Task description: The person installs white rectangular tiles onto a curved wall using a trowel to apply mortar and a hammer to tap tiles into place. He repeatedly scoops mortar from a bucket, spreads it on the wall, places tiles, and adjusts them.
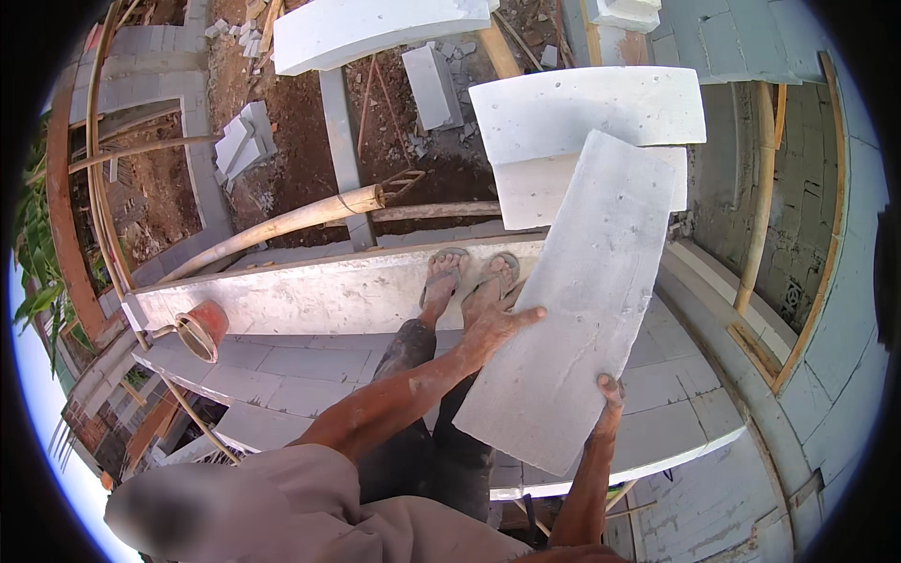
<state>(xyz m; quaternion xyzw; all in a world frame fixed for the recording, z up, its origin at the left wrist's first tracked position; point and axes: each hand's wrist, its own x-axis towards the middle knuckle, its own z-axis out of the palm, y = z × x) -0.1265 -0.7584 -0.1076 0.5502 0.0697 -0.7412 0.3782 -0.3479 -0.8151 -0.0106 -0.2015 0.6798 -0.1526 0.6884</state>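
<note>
A long, pitted light grey block (572, 291) is held at a slant in front of me, its far end overlapping a pile of white blocks (582, 108). My left hand (502, 324) grips the block's left edge around its middle, thumb lying on the face. My right hand (608, 403) is closed on the right edge near the lower end, with most fingers hidden behind it. My sandalled feet rest on a pale plank (338, 296) below, left of the held block.
A red bucket (208, 324) sits at the plank's left. A bamboo pole (300, 220) crosses behind it. Beyond are loose blocks (432, 89) on rubble, another white block (375, 28) at the top, a block wall (835, 375) at the right and a block course (282, 366) below the plank.
</note>
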